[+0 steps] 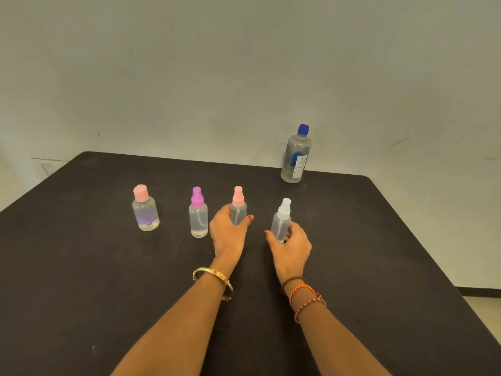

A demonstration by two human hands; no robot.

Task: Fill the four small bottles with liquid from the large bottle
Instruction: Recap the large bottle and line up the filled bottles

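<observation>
left hand: I gripped the clear pink-capped spray bottle
right hand: I gripped the clear white-capped spray bottle

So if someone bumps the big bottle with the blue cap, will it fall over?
Probably fairly easily: the big bottle is tall and narrow, standing upright near the table's far edge. It looks only partly filled, so it may be light. Being round, it would likely roll if tipped.
</observation>
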